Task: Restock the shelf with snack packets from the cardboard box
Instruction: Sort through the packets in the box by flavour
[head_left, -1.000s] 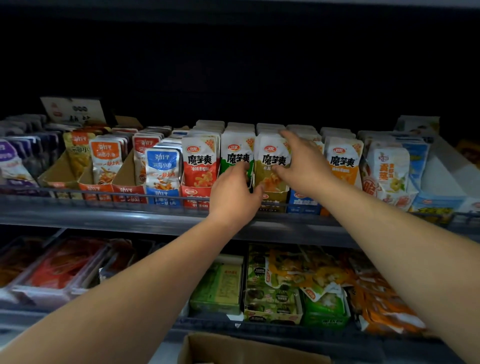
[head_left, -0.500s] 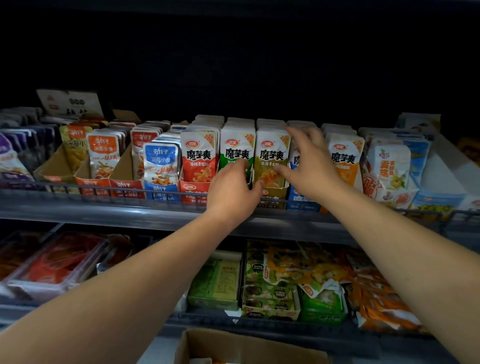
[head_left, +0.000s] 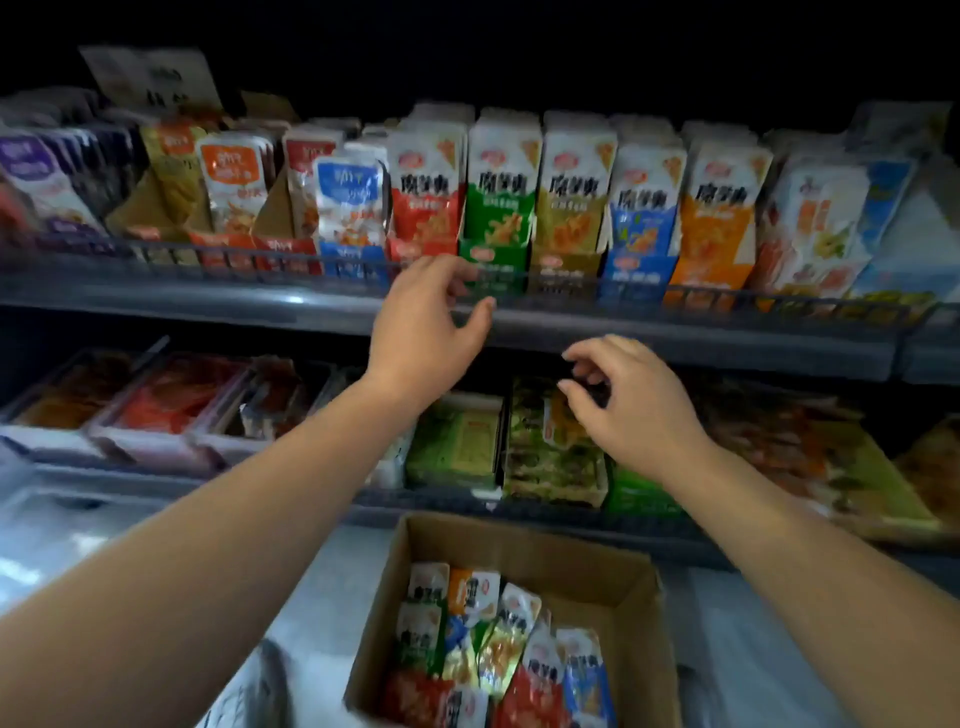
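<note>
Above the cardboard box, which sits open at the bottom of our view, both our hands hang before the shelving with nothing in them. Our left hand is up and a little left of the box, level with the front edge of the upper shelf. Its fingers are loosely bent and the thumb stands apart, so the hand is wide and relaxed (whether the fingertips touch the wire rail we cannot tell; the picture is blurred). Our right hand is straight above the box and nearer to it than the left. Its fingers curl loosely toward the thumb with a gap between them, gripping nothing.

Inside the box lie the snack packets, a loose jumble of red, green, yellow, orange and blue, piled toward its near side. Its far right corner shows bare cardboard. Well above the box, on the upper shelf, packets of the same kind stand upright in side-by-side rows: red, green, olive, blue and orange. Just beyond the box's far wall, on the shelf below, sits a green carton. Clear trays of reddish goods lie up and left of the box.
</note>
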